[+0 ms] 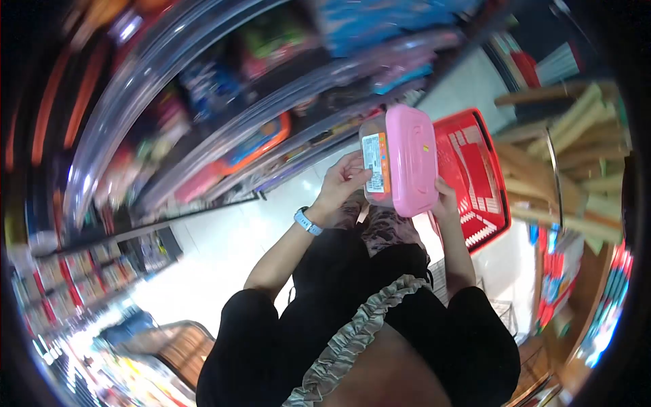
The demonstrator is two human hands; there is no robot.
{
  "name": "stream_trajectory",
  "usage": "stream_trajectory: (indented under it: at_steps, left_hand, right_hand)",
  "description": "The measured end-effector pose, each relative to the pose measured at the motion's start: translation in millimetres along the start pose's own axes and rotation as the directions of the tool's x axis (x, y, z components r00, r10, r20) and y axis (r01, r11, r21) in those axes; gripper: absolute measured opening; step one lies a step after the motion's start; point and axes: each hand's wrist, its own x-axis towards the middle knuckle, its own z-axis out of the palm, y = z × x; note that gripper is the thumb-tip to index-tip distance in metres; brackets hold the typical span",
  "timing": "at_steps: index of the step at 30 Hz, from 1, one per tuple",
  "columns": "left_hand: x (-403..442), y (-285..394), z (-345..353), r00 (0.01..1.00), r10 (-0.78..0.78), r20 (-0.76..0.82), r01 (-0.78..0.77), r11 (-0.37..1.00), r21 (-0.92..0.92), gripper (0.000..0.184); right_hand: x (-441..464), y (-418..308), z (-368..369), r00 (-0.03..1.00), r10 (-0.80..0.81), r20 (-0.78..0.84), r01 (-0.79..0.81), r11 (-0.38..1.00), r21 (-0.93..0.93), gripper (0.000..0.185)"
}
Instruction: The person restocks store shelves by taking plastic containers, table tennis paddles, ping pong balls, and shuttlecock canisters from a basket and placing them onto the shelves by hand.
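Between my two hands is a food container (pixel 411 161) with a pink lid and a clear body, tipped on its side so that the lid faces right. A white and orange label (pixel 374 163) is stuck on the clear part. My left hand (pixel 347 178), with a light blue watch (pixel 308 222) on the wrist, grips the clear side, its thumb by the label. My right hand (pixel 445 199) holds the lid side from the lower right; some of its fingers are hidden behind the container. Just beyond that hand is a red shopping basket (pixel 475 176).
Shelves with clear plastic edges (pixel 264 102) and packaged goods run along the upper left. At the right stands a rack of long wooden-looking pieces (pixel 576 163). A white tiled floor (pixel 230 237) lies below, with more stocked shelves (pixel 74 278) at the lower left.
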Motion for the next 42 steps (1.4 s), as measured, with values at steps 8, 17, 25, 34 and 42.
stream_trajectory:
  at_steps: [8, 17, 25, 34, 42]
  left_hand:
    - [-161.2, -15.3, -136.2, 0.901, 0.096, -0.424, -0.183, 0.968, -0.17, 0.059]
    - [-286.7, -57.2, -212.6, 0.745, -0.019, -0.667, -0.296, 0.887, -0.355, 0.052]
    - [-297.4, -46.4, -249.9, 0.513, 0.12, -0.85, -0.621, 0.736, -0.271, 0.049]
    - [-275.6, -12.7, -243.1, 0.522, 0.132, -0.842, -0.467, 0.871, -0.154, 0.064]
    - [-247.3, 4.0, -283.7, 0.436, 0.277, -0.856, -0.519, 0.855, 0.013, 0.048]
  right_hand:
    - [100.2, 110.2, 136.6, 0.906, 0.395, 0.154, -0.305, 0.859, -0.41, 0.047]
    - [124.7, 242.7, 251.6, 0.583, 0.798, 0.151, -0.45, 0.472, -0.758, 0.038]
    - [120.7, 338.8, 304.9, 0.745, 0.653, 0.133, -0.517, 0.693, -0.502, 0.025]
    - [154.7, 397.5, 307.5, 0.884, 0.43, 0.183, -0.272, 0.792, -0.547, 0.028]
    - [178.5, 409.0, 342.5, 0.844, 0.513, 0.158, -0.274, 0.664, -0.696, 0.028]
